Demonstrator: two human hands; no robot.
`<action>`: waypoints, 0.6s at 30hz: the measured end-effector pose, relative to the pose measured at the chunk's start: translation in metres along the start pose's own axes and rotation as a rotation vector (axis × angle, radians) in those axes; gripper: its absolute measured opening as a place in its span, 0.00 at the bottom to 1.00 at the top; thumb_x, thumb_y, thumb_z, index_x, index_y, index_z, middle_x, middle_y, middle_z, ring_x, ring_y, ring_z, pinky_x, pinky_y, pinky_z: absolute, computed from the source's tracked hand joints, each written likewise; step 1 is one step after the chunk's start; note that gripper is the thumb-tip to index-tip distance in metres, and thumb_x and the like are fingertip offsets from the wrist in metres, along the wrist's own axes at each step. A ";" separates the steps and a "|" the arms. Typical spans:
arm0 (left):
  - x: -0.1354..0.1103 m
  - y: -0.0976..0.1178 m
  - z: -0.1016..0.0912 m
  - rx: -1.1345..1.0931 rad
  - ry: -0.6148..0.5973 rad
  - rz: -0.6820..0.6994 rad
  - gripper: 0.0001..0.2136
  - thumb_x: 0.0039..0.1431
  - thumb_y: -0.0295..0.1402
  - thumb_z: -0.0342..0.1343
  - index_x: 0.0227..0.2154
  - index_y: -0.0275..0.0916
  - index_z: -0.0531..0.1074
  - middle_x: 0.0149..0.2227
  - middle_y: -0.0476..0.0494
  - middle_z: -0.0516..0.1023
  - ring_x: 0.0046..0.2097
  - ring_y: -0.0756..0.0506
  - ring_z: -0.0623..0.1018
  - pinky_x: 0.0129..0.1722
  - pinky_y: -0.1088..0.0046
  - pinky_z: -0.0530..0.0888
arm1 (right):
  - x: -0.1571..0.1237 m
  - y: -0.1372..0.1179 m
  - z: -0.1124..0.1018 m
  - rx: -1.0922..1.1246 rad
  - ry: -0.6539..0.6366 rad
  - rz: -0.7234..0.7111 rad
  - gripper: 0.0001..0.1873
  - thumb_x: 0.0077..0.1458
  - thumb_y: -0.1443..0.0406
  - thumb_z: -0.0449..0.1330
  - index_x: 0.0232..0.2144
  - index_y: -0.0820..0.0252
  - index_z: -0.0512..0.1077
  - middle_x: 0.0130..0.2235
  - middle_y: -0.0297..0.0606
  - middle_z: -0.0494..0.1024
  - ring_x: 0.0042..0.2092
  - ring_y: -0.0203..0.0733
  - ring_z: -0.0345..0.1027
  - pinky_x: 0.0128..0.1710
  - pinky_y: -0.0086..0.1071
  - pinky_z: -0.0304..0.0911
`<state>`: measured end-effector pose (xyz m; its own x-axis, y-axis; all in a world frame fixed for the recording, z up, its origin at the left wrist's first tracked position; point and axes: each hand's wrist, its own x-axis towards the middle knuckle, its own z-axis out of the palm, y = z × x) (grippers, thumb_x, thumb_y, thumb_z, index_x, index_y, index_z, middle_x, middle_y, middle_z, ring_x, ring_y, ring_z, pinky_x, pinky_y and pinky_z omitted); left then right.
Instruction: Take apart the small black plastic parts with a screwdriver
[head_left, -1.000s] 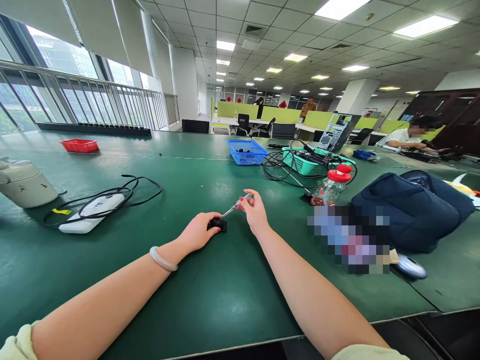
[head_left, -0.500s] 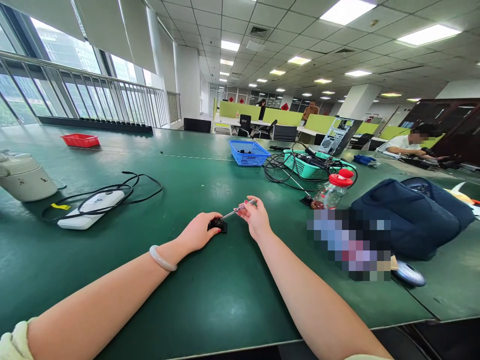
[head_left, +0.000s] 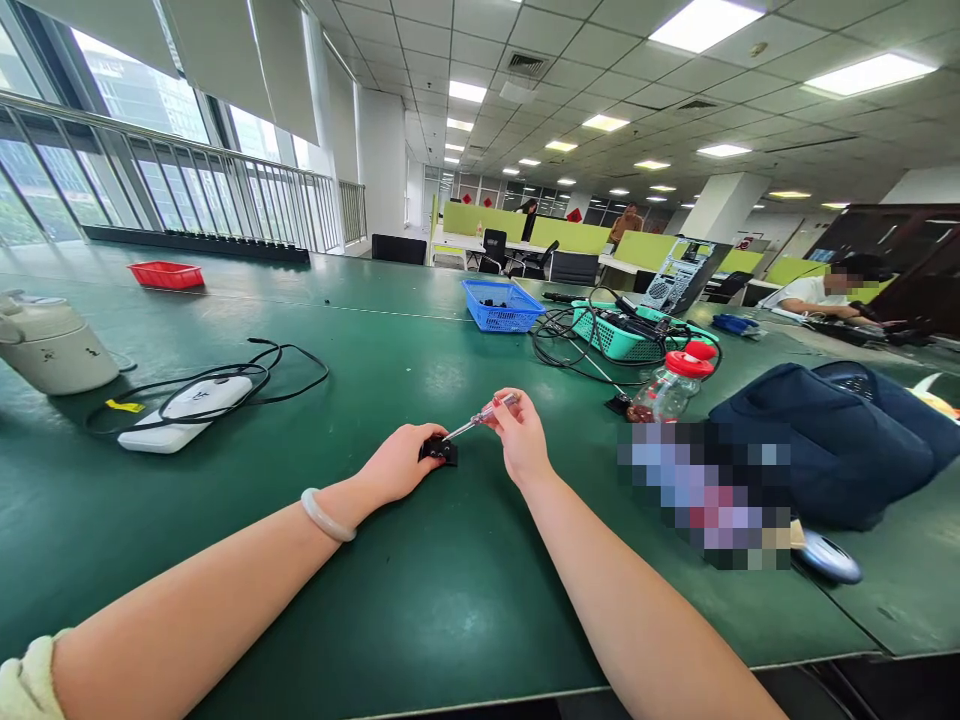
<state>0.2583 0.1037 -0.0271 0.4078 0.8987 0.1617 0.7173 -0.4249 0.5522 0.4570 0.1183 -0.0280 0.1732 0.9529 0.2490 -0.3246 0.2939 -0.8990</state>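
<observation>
On the green table [head_left: 420,580], my left hand [head_left: 397,462] grips a small black part [head_left: 444,452] between thumb and fingers. The part looks like a dark block with a few light spots on it; its exact kind is too small to make out, and my fingers cover its left side. In my right hand [head_left: 519,430] is a screwdriver [head_left: 474,422] with a clear pinkish handle, pinched in closed fingers. Its metal shaft slants down to the left, and the tip meets the top of the black part.
Left lie a white power bank [head_left: 187,412] with a black cable and a light jug [head_left: 56,345]. Farther off are a red tray [head_left: 166,275], a blue basket [head_left: 504,308] and a green basket [head_left: 615,338] with cables. Right stand a red-lidded jar [head_left: 671,385] and a navy bag [head_left: 817,440].
My left thumb has shifted lower, showing more of the black part. The screwdriver still touches it, with my right hand slightly turned. The whole view has shifted a little.
</observation>
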 end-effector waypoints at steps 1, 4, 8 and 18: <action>0.000 0.000 0.000 0.004 0.001 0.003 0.13 0.59 0.33 0.57 0.46 0.42 0.78 0.44 0.42 0.82 0.46 0.39 0.80 0.47 0.63 0.76 | 0.000 0.000 0.000 0.003 -0.009 0.011 0.22 0.41 0.51 0.73 0.33 0.53 0.70 0.30 0.28 0.74 0.34 0.38 0.72 0.41 0.37 0.72; 0.000 0.001 0.000 0.011 0.008 0.011 0.13 0.59 0.33 0.57 0.46 0.42 0.78 0.43 0.42 0.82 0.46 0.39 0.80 0.47 0.63 0.76 | 0.000 0.003 -0.001 0.020 -0.015 0.038 0.22 0.40 0.52 0.73 0.33 0.54 0.70 0.29 0.28 0.75 0.34 0.38 0.72 0.41 0.37 0.71; 0.000 0.001 0.000 0.011 0.010 0.021 0.14 0.59 0.31 0.57 0.47 0.42 0.78 0.46 0.43 0.83 0.48 0.39 0.80 0.50 0.62 0.76 | 0.002 0.007 -0.004 0.045 0.018 0.059 0.22 0.40 0.53 0.73 0.33 0.54 0.70 0.28 0.28 0.75 0.33 0.38 0.72 0.40 0.38 0.71; 0.001 -0.003 0.003 0.028 0.025 0.014 0.17 0.58 0.29 0.56 0.50 0.42 0.77 0.50 0.42 0.82 0.52 0.38 0.79 0.55 0.60 0.75 | 0.001 0.005 -0.005 0.055 -0.024 0.050 0.21 0.43 0.53 0.72 0.34 0.53 0.69 0.27 0.27 0.73 0.31 0.38 0.71 0.39 0.39 0.72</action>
<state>0.2585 0.1054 -0.0311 0.4037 0.8951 0.1895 0.7277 -0.4396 0.5265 0.4601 0.1202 -0.0340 0.1336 0.9678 0.2134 -0.3830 0.2490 -0.8896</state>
